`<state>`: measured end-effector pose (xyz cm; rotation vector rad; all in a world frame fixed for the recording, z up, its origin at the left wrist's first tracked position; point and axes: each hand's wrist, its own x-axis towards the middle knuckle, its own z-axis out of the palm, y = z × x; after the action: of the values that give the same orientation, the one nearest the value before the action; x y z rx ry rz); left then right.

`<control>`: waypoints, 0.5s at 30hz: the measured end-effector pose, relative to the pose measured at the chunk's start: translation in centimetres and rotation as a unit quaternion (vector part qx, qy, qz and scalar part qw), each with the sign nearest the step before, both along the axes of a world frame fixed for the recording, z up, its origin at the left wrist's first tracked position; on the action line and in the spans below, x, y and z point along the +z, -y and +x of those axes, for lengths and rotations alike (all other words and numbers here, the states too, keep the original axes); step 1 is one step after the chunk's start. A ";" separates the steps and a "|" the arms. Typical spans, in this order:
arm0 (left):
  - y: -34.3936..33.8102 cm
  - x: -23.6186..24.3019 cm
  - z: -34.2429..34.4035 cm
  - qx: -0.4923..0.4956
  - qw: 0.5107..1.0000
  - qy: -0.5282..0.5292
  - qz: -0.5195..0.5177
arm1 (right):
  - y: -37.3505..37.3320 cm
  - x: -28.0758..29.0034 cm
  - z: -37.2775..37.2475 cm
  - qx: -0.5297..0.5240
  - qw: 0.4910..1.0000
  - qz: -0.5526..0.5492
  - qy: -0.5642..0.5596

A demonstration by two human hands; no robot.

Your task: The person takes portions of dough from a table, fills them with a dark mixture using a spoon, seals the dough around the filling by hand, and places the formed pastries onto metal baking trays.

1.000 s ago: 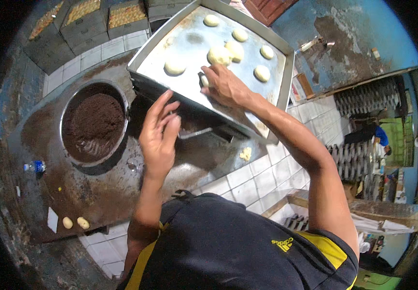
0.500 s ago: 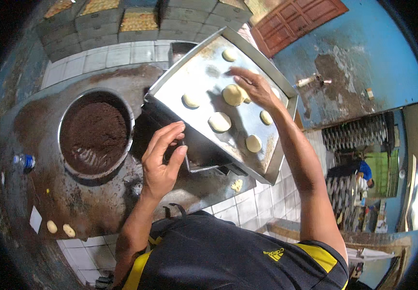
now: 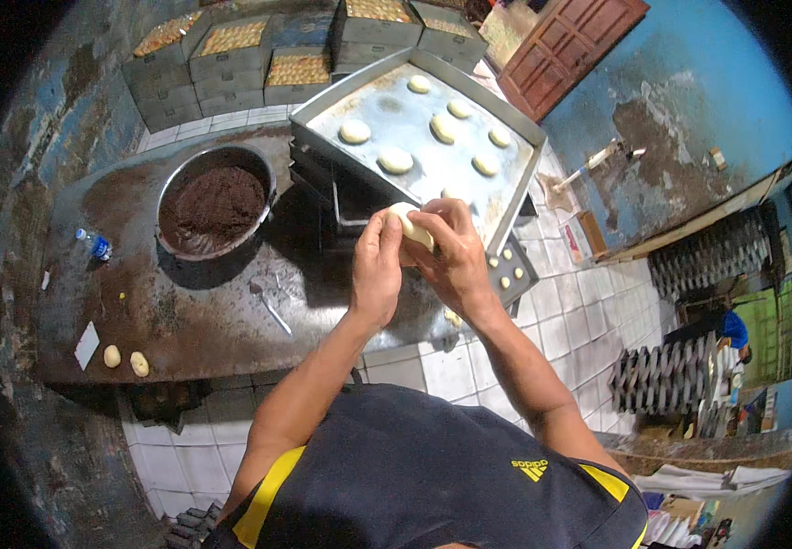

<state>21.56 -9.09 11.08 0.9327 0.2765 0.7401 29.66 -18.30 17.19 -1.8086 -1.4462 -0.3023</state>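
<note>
My left hand (image 3: 378, 270) and my right hand (image 3: 455, 252) meet in front of my chest, fingers closed around a pale piece of dough (image 3: 411, 229). Just beyond them a square metal tray (image 3: 428, 188) rests tilted on a stack of dark trays. Several pale rounds of dough (image 3: 395, 161) lie spaced out on it, one partly hidden behind my right hand. To the left, a round metal bowl (image 3: 169, 240) holds dark brown crumbly filling (image 3: 217, 206). My fingers cover part of the dough.
The worn table (image 3: 222, 325) carries a spoon (image 3: 277, 316), a plastic bottle (image 3: 94, 243), a white card (image 3: 86, 346) and two dough pieces (image 3: 140, 364). Metal boxes of baked goods (image 3: 231, 66) stand at the back. A lower dark tray (image 3: 526, 279) sits right; a person (image 3: 734, 331) is farther off.
My right hand has come back from over the tray to my left hand. Both now hold a piece of dough. The view has shifted, and the spoon on the table shows clearly.
</note>
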 end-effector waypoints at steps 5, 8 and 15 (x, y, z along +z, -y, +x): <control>3.5 -5.1 -3.0 0.104 0.970 -0.163 0.144 | 5.3 -5.8 -5.4 0.000 0.975 -0.026 -0.222; 4.8 -5.6 -5.5 0.090 0.975 -0.189 0.074 | 5.8 -10.5 -7.7 -0.014 0.869 0.032 -0.494; 1.3 -11.8 -14.7 0.117 0.959 -0.259 0.003 | 1.8 -13.3 -11.6 0.062 0.773 0.103 -0.623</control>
<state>6.85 -10.41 -0.67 1.1030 0.8583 0.7010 18.03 -20.07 3.89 -1.2053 -0.4985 0.6971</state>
